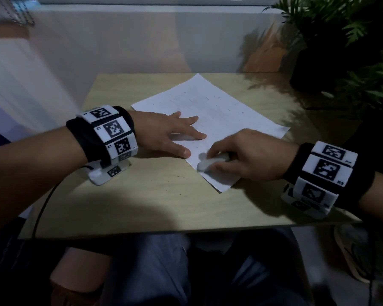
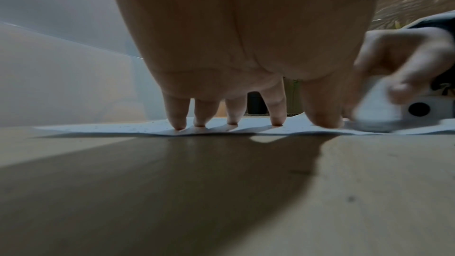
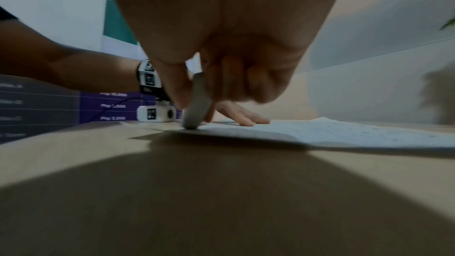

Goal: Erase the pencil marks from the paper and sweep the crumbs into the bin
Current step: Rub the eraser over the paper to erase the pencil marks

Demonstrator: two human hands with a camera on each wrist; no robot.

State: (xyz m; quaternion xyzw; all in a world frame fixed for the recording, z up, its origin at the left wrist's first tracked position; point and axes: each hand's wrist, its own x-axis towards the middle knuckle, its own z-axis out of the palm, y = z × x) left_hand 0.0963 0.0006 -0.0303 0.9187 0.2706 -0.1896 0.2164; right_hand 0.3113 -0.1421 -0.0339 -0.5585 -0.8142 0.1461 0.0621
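Paper: one white sheet, lying askew on the wooden table, its near corner pointing toward the person. Faint pencil marks and dark specks scatter across the far half; whether the specks are strokes or eraser crumbs cannot be told.

Left hand: laid flat, fingers straight and spread, tips pressing the sheet's left edge. Judged purpose: to pin the paper so rubbing does not drag or crease it. The left wrist view shows four fingertips and the thumb bearing down on the sheet, which ripples slightly beneath them.

Right hand: fingers and thumb clamped round the eraser, a pale, rounded block held on edge with its lower end on the paper near the near corner. Judged purpose: a narrow contact gives firmer pressure on a small patch. The eraser is smeared in the head and left wrist views, which suggests motion.

Potted plant: standing at the table's far right, partly cut off by the picture's edge.

Not made out: the bin, which appears in no view; the contact face of the eraser, hidden by the fingers; the marks directly under the right hand. Lighting is dim, and a broad shadow covers the near table.
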